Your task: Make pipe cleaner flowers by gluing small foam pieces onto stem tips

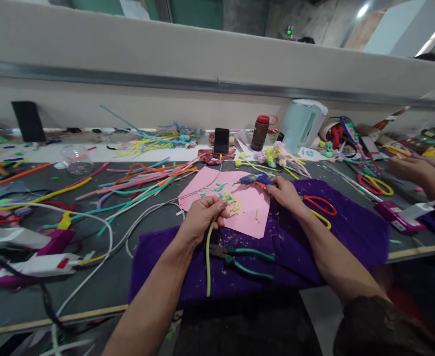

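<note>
Yellow pipe cleaner [208,257] dangles from left hand [202,217], right hand [286,194] apart

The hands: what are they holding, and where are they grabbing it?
The left hand pinches a long yellow-green fuzzy pipe cleaner near its top end. The right hand grips the blue hot glue gun at its rear, by the handle.

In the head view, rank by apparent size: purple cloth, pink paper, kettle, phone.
1. Purple cloth
2. Pink paper
3. Kettle, though it stands farther back, so this is less sure
4. Phone
</note>
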Available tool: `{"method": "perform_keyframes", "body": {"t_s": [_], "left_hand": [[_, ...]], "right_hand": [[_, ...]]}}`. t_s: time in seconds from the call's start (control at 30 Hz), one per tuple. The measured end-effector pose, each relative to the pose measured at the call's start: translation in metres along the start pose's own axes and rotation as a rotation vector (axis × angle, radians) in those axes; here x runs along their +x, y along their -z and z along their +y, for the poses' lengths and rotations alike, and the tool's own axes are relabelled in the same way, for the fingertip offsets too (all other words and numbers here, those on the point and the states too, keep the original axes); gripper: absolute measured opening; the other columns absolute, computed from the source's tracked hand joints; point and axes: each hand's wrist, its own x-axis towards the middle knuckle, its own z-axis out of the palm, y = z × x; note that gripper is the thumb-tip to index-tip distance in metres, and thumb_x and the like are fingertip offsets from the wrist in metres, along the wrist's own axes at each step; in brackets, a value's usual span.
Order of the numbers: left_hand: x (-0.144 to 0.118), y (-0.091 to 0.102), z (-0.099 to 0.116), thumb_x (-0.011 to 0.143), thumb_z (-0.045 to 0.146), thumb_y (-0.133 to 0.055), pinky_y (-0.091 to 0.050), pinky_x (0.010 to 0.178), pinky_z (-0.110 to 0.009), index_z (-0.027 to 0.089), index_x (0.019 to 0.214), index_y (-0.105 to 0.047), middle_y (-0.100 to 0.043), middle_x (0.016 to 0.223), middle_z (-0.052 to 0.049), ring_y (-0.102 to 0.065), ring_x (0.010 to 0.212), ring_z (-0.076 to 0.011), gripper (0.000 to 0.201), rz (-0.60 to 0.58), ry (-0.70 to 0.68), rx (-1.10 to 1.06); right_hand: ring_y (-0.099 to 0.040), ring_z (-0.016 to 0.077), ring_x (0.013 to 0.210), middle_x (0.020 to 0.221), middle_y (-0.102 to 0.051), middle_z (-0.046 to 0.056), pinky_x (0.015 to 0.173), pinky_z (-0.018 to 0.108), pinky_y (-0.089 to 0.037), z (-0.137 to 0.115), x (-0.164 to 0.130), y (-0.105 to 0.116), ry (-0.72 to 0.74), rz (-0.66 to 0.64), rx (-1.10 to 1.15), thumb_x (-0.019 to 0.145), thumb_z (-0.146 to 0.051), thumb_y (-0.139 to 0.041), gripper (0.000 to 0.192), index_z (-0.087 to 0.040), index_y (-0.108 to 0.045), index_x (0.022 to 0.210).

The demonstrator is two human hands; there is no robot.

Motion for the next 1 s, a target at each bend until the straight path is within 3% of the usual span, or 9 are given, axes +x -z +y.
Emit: {"method": "perform_keyframes", "body": {"t_s": [0.17, 0.3, 0.4, 0.5, 0.57, 0.67, 0.83, 1.0], "left_hand": [[0.001, 0.001, -0.002, 0.072, 0.036, -0.063, -0.035, 0.034, -0.012, 0.013, 0.07, -0.053, -0.061, 0.058, 0.001, -0.051, 0.039, -0.0041, 0.025, -0.015, 0.008, -0.016], [0.001, 0.001, -0.003, 0.073, 0.036, -0.063, -0.035, 0.034, -0.012, 0.013, 0.068, -0.053, -0.061, 0.057, 0.001, -0.05, 0.039, -0.0035, 0.025, -0.024, 0.0, -0.011], [0.0, 0.0, -0.002, 0.073, 0.036, -0.063, -0.035, 0.034, -0.011, 0.013, 0.069, -0.054, -0.061, 0.058, 0.001, -0.05, 0.039, -0.0035, 0.025, -0.017, -0.002, -0.01], [-0.001, 0.0, -0.002, 0.072, 0.036, -0.063, -0.035, 0.034, -0.012, 0.013, 0.069, -0.054, -0.062, 0.057, 0.0, -0.05, 0.038, -0.0037, 0.024, -0.017, -0.003, -0.01], [-0.001, -0.001, -0.002, 0.072, 0.036, -0.063, -0.034, 0.033, -0.012, 0.013, 0.069, -0.053, -0.062, 0.057, 0.0, -0.049, 0.037, -0.0042, 0.025, -0.019, -0.011, 0.003], [-0.001, -0.001, -0.003, 0.071, 0.038, -0.063, -0.035, 0.033, -0.013, 0.013, 0.069, -0.054, -0.063, 0.057, -0.001, -0.05, 0.037, -0.0049, 0.026, -0.027, -0.022, 0.014], [-0.002, -0.002, -0.004, 0.07, 0.039, -0.063, -0.034, 0.034, -0.013, 0.014, 0.068, -0.054, -0.063, 0.057, -0.001, -0.051, 0.038, -0.005, 0.027, -0.03, -0.002, 0.002], [-0.003, -0.003, -0.003, 0.07, 0.04, -0.064, -0.034, 0.034, -0.014, 0.013, 0.068, -0.054, -0.063, 0.056, 0.0, -0.051, 0.038, -0.0049, 0.028, 0.003, -0.025, -0.015]], "right_hand": [[-0.057, 0.0154, 0.06, 0.076, -0.065, 0.003, 0.057, 0.025, -0.041, 0.0, -0.007, 0.004, 0.089, 0.063, 0.277, 0.079, -0.032, -0.045, 0.03, -0.017, -0.051, 0.104], [-0.057, 0.0174, 0.065, 0.083, -0.065, 0.004, 0.062, 0.029, -0.043, -0.003, -0.009, 0.004, 0.124, 0.15, 0.246, 0.075, -0.031, -0.052, 0.035, -0.018, -0.054, 0.107], [-0.057, 0.0198, 0.08, 0.097, -0.063, 0.006, 0.072, 0.032, -0.043, -0.009, -0.012, 0.008, 0.163, 0.354, 0.299, 0.075, -0.032, -0.053, 0.042, -0.018, -0.051, 0.114], [-0.055, 0.0163, 0.072, 0.09, -0.061, 0.004, 0.067, 0.031, -0.044, -0.017, -0.019, 0.017, 0.121, 0.545, 0.518, 0.08, -0.036, -0.047, 0.037, -0.019, -0.051, 0.113], [-0.052, 0.0128, 0.061, 0.08, -0.058, 0.001, 0.058, 0.027, -0.044, -0.022, -0.025, 0.023, 0.093, 0.512, 0.728, 0.082, -0.036, -0.044, 0.03, -0.02, -0.052, 0.106], [-0.054, 0.0121, 0.06, 0.079, -0.056, 0.0, 0.055, 0.025, -0.044, -0.029, -0.032, 0.028, 0.106, 0.382, 0.944, 0.078, -0.032, -0.052, 0.022, -0.022, -0.051, 0.097], [-0.063, 0.0174, 0.072, 0.094, -0.061, 0.003, 0.06, 0.029, -0.048, -0.041, -0.043, 0.031, 0.134, 0.26, 1.021, 0.069, -0.023, -0.062, 0.032, -0.023, -0.047, 0.097], [-0.058, 0.0126, 0.055, 0.091, -0.065, 0.003, 0.049, 0.026, -0.045, -0.044, -0.051, 0.033, 0.173, 0.022, 1.047, 0.067, -0.017, -0.061, 0.033, -0.023, -0.052, 0.099]]}}
